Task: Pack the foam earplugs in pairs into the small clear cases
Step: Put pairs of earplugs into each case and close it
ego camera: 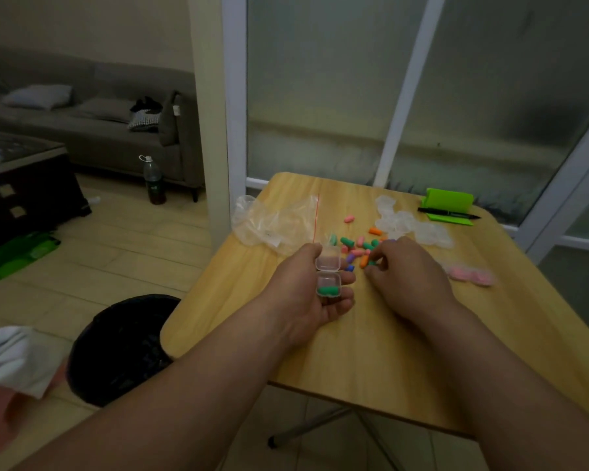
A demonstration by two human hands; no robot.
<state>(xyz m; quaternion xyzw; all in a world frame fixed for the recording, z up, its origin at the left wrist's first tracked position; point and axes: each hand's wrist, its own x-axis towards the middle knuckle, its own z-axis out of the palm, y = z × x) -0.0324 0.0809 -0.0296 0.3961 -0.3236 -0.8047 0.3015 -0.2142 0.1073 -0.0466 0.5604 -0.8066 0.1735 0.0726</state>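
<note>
A: Step?

B: Mid-pair. Left hand (pixel 306 290) grips the open case (pixel 328 277), fingers curled under it and thumb on the side, held just above the table (pixel 320 351). Lid is flipped up away from the person. One green earplug (pixel 329 291) lies in the lower half.

A: Right hand?

B: Right hand (pixel 408 277) is over the pile of earplugs (pixel 357 248), fingers curled. The tips pinch a loose green earplug (pixel 371 263) at the pile's near edge. It looks low, at the table or barely off it; can't tell which.

A: Next move?

B: Probably carry that one across to the case, drop it beside the first, snap the lid. The case is small, so the foam likely needs a push in. The colour matches, so the pair is fine.

A: Around?

B: Empty cases (pixel 402 220) clustered behind the pile. Crumpled plastic bag (pixel 272 219) to the far left. Lone pink earplug (pixel 349 219) apart from the rest. Pink items (pixel 471 275) by the right edge, maybe filled cases, too blurred to say. Pen (pixel 447 213) and green stand (pixel 449 200) at the far corner.

A: Obstructions?

B: Nothing between the hands. The mixed colours touch each other, so neighbours may get dragged along.
</note>
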